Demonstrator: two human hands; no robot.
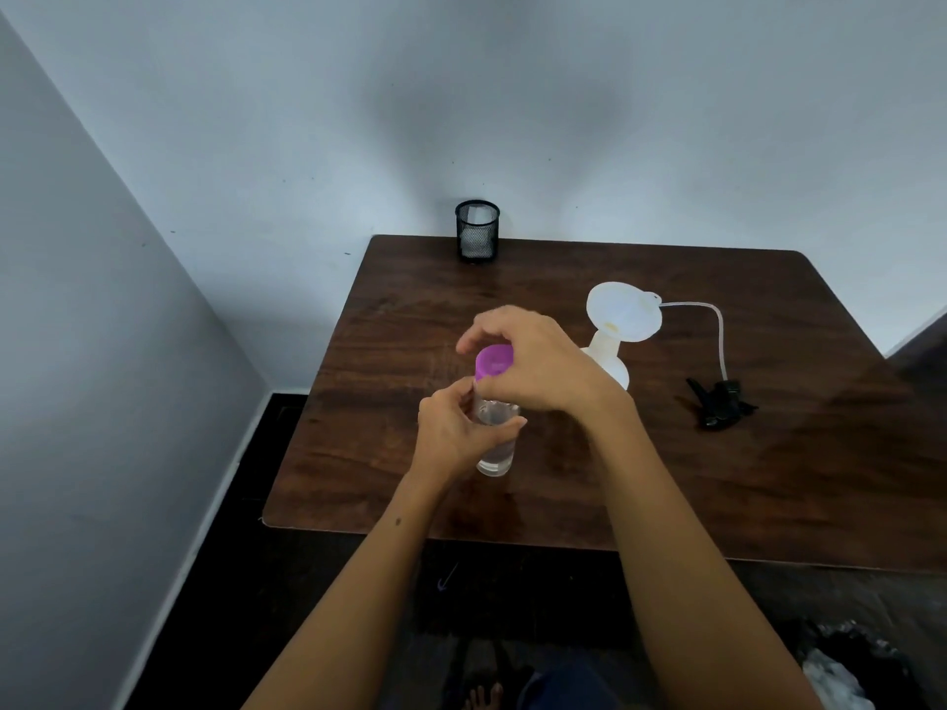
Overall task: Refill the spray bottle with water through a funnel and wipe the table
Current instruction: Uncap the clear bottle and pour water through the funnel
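Near the middle of the frame a clear bottle [496, 443] with water in it stood upright on the dark wooden table [768, 479]. The left hand [456, 427] was wrapped around its body, fingers curled. The right hand [533, 361] came over from above and gripped the purple cap [493, 362] on the bottle's top. Just right of the hands a white funnel [622, 312] sat in the neck of a pale spray bottle [612, 363], which was partly hidden behind the right wrist. Further right lay the black spray head [717, 402] with its thin tube [715, 325] curving up. A black mesh cup [477, 230] stood at the table's far edge, upper middle of the frame.
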